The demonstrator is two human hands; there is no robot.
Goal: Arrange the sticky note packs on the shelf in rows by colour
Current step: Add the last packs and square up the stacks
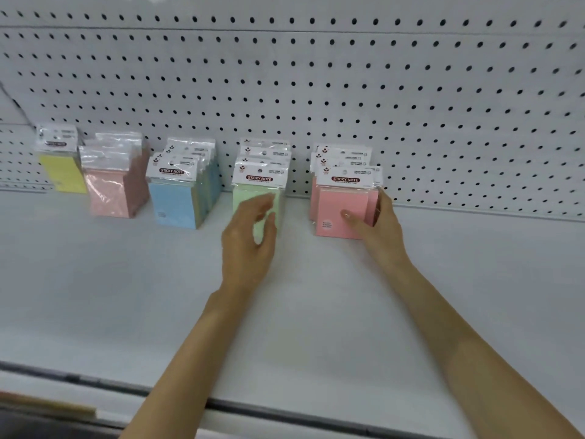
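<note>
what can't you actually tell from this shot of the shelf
Head view:
Whether the left hand touches the front green pack: motion blur.
How many packs per row: hidden behind the front ones.
Labels on the salmon packs: wrapper glare.
Fingers of the right hand behind the front pink pack: hidden.

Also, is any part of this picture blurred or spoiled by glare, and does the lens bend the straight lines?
Head view: the left hand is motion-blurred, most at its fingers, while the right hand gripping the front pink pack is sharp. Same view: glare whitens the wrap of the salmon packs; the pegboard rows and the shelf edge bow from the wide lens.
</note>
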